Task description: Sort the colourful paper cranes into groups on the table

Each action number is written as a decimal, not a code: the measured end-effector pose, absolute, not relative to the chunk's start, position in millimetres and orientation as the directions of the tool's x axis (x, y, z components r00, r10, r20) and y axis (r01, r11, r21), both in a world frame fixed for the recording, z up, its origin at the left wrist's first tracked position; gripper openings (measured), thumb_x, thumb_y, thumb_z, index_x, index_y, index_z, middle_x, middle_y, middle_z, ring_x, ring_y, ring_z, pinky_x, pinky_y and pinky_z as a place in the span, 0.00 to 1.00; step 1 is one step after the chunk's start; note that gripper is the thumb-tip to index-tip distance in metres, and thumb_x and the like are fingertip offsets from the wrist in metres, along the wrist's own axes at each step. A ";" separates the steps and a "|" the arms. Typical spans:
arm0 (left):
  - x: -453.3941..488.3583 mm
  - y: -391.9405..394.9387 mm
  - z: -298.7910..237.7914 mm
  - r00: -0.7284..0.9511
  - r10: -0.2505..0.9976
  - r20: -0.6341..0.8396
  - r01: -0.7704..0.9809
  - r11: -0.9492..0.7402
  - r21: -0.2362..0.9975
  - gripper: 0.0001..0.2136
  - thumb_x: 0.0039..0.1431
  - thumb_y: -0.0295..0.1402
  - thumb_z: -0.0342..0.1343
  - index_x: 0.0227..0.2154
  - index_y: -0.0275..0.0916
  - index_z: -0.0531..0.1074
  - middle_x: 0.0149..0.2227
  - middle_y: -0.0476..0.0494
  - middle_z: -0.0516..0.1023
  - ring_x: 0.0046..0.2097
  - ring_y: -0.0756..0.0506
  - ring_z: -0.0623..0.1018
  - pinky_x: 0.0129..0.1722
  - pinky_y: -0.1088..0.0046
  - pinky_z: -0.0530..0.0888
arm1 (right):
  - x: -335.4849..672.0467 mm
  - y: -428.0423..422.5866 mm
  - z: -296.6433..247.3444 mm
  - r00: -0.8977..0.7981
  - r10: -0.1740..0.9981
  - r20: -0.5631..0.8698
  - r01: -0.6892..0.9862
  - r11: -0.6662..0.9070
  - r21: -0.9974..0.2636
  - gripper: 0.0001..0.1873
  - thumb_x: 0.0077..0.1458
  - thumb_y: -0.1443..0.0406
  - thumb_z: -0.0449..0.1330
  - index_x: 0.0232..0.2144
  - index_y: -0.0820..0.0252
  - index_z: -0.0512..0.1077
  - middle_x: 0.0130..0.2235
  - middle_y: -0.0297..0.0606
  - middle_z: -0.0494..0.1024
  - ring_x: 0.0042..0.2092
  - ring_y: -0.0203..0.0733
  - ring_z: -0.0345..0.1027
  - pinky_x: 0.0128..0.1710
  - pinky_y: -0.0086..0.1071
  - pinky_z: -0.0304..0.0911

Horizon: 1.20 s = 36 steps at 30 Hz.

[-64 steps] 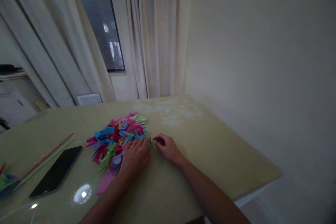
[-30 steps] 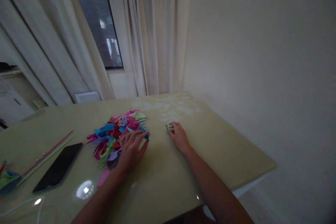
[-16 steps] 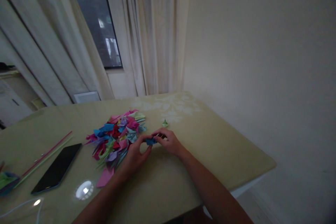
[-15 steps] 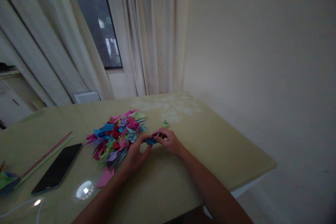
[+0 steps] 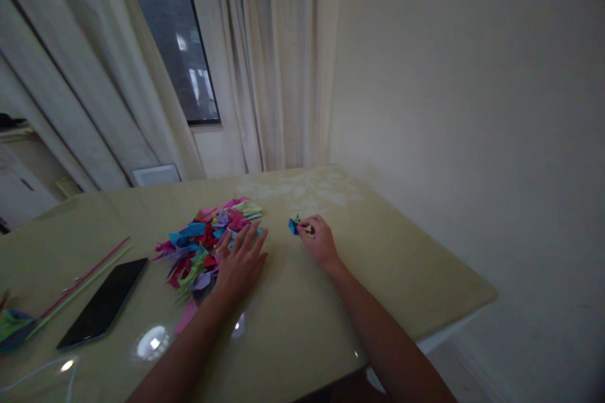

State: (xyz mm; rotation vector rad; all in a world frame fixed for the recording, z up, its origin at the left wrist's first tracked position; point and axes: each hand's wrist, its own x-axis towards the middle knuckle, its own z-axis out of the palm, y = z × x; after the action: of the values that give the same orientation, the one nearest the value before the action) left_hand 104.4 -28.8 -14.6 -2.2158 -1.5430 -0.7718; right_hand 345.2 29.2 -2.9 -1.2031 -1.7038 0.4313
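A small folded blue paper piece (image 5: pixel 293 227) is pinched between the thumb and fingers of my right hand (image 5: pixel 319 240). Just behind it, a little green folded paper (image 5: pixel 297 217) shows only its tip; the rest is hidden by the blue piece and my fingers. My left hand (image 5: pixel 241 261) is open, fingers spread, over the right edge of a heap of colourful folded papers (image 5: pixel 203 239). Whether it touches the heap I cannot tell. Pink, red, blue, purple and green pieces make up the heap, and a pink one (image 5: pixel 186 318) lies partly under my left forearm.
On the left lie a black phone (image 5: pixel 104 302), a pink stick (image 5: pixel 89 274) and a pale green stick (image 5: pixel 85 286). A blue and green object (image 5: pixel 16 327) and a white cable (image 5: pixel 35 368) are at the left edge. The table (image 5: pixel 401 283) meets a wall on the right.
My right hand has carried the blue paper forward and right, to the green one. The left hand has let go of the blue paper, opened and moved left toward the heap.
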 end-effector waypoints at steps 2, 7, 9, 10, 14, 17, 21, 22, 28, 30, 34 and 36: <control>103.1 -26.4 -15.4 0.256 0.778 0.574 0.948 -0.318 0.008 0.20 0.68 0.33 0.53 0.61 0.47 0.73 0.70 0.37 0.68 0.69 0.31 0.68 0.71 0.36 0.48 | 357.8 36.8 -5.3 0.062 0.858 0.510 0.630 0.363 -0.687 0.05 0.61 0.68 0.63 0.36 0.57 0.80 0.41 0.41 0.76 0.43 0.45 0.72 0.46 0.36 0.69; 102.5 -24.7 -18.7 0.258 0.806 0.533 0.947 -0.319 0.024 0.17 0.68 0.28 0.51 0.54 0.46 0.78 0.63 0.37 0.77 0.63 0.32 0.74 0.69 0.40 0.55 | 379.6 47.0 -17.5 0.072 0.864 0.499 0.758 0.277 -0.590 0.07 0.61 0.69 0.62 0.35 0.56 0.81 0.42 0.44 0.76 0.44 0.47 0.73 0.46 0.37 0.69; 102.4 -24.8 -18.5 0.268 0.807 0.525 0.944 -0.328 0.021 0.17 0.66 0.26 0.51 0.52 0.45 0.79 0.59 0.38 0.80 0.59 0.34 0.77 0.68 0.43 0.57 | 382.2 48.9 -22.6 0.067 0.866 0.495 0.772 0.269 -0.575 0.07 0.62 0.69 0.62 0.35 0.56 0.81 0.42 0.44 0.76 0.43 0.47 0.73 0.45 0.37 0.69; 102.2 -24.9 -18.1 0.274 0.808 0.522 0.943 -0.332 0.018 0.17 0.66 0.25 0.51 0.51 0.45 0.79 0.56 0.38 0.81 0.58 0.35 0.78 0.68 0.44 0.58 | 382.9 49.8 -24.6 0.065 0.867 0.495 0.780 0.265 -0.567 0.07 0.62 0.69 0.62 0.35 0.55 0.81 0.42 0.44 0.76 0.42 0.47 0.73 0.44 0.37 0.69; 99.8 -24.0 -16.0 0.289 0.806 0.517 0.938 -0.347 0.017 0.18 0.65 0.22 0.50 0.50 0.45 0.79 0.51 0.40 0.83 0.54 0.36 0.80 0.67 0.46 0.60 | 385.0 52.4 -25.6 0.065 0.869 0.490 0.790 0.256 -0.558 0.07 0.61 0.69 0.62 0.35 0.57 0.81 0.42 0.45 0.76 0.44 0.49 0.73 0.47 0.39 0.69; 97.1 -22.7 -14.6 0.299 0.789 0.537 0.922 -0.384 0.050 0.19 0.63 0.21 0.50 0.50 0.43 0.79 0.51 0.38 0.82 0.53 0.36 0.79 0.61 0.52 0.68 | 384.1 52.2 -19.9 0.054 0.879 0.474 0.731 0.289 -0.618 0.06 0.61 0.70 0.62 0.36 0.59 0.80 0.42 0.43 0.76 0.43 0.46 0.73 0.48 0.37 0.69; 97.1 -23.1 -14.7 0.283 0.741 0.609 0.863 -0.474 0.176 0.19 0.65 0.22 0.49 0.50 0.44 0.80 0.50 0.39 0.82 0.54 0.38 0.78 0.56 0.59 0.74 | 376.2 48.0 -13.9 -0.048 0.888 0.456 0.672 0.367 -0.644 0.04 0.58 0.70 0.65 0.34 0.59 0.80 0.40 0.39 0.75 0.40 0.41 0.72 0.45 0.33 0.69; 98.0 -23.6 -15.1 0.271 0.729 0.629 0.847 -0.491 0.203 0.18 0.66 0.22 0.48 0.49 0.45 0.80 0.49 0.39 0.82 0.53 0.39 0.79 0.55 0.60 0.74 | 373.6 46.6 -13.8 -0.099 0.884 0.457 0.663 0.401 -0.632 0.03 0.58 0.70 0.65 0.34 0.59 0.80 0.39 0.38 0.75 0.40 0.41 0.72 0.45 0.33 0.68; 107.5 -28.0 -15.3 0.232 0.656 0.718 0.783 -0.564 0.262 0.13 0.71 0.28 0.49 0.46 0.44 0.80 0.45 0.41 0.82 0.48 0.42 0.80 0.52 0.63 0.76 | 361.9 42.1 -15.8 -0.249 0.847 0.470 0.666 0.502 -0.552 0.05 0.58 0.70 0.66 0.36 0.57 0.81 0.41 0.38 0.75 0.46 0.43 0.71 0.50 0.35 0.66; 110.6 -29.6 -13.8 0.224 0.640 0.735 0.776 -0.573 0.263 0.13 0.72 0.29 0.50 0.45 0.44 0.80 0.44 0.41 0.82 0.48 0.42 0.80 0.52 0.63 0.76 | 357.8 42.5 -13.9 -0.238 0.826 0.511 0.676 0.518 -0.524 0.04 0.58 0.70 0.67 0.36 0.57 0.80 0.43 0.40 0.76 0.49 0.45 0.69 0.52 0.37 0.65; 114.5 -32.0 -10.3 0.197 0.606 0.771 0.773 -0.580 0.259 0.12 0.72 0.30 0.51 0.44 0.44 0.80 0.43 0.41 0.82 0.47 0.42 0.80 0.51 0.64 0.76 | 342.8 44.3 -10.6 -0.235 0.816 0.529 0.697 0.520 -0.493 0.03 0.59 0.68 0.68 0.37 0.57 0.81 0.48 0.44 0.76 0.51 0.48 0.68 0.56 0.41 0.64; 115.8 -32.6 -8.8 0.170 0.581 0.796 0.766 -0.586 0.264 0.11 0.72 0.30 0.51 0.45 0.43 0.80 0.43 0.41 0.82 0.47 0.42 0.80 0.51 0.64 0.76 | 333.7 45.3 -10.9 -0.244 0.821 0.517 0.723 0.509 -0.468 0.03 0.60 0.68 0.67 0.37 0.57 0.81 0.54 0.47 0.75 0.56 0.51 0.67 0.59 0.44 0.62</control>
State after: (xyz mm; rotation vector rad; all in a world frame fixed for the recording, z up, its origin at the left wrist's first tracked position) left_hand 115.8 -32.6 -8.8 -2.2431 -1.3140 -1.3801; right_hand 333.7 45.3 -10.9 -1.2594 -2.0156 0.1698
